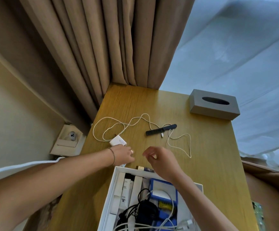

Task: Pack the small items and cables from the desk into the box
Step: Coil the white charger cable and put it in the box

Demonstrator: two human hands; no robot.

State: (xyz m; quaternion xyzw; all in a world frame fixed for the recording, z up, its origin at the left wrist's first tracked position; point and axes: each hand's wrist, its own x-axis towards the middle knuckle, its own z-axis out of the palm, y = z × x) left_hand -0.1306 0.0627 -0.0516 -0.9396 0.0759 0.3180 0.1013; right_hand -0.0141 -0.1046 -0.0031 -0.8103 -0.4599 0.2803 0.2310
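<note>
Nearest, the white box [113, 195] sits at the desk's near edge, packed with white tubes [124, 190], a blue case [164, 189] and tangled black and white cables [145, 212]. Just beyond it the right hand [162, 160] hovers with fingers loosely curled, holding nothing, while the left hand [124, 155] lies on the wooden desk [202, 147] touching the white charger [118, 141] — its grip is hidden. Farther off, the charger's white cable [145, 124] loops across the desk past a black comb [161, 130] — a grey tissue box [214, 104] stands near the curtain [118, 39]
</note>
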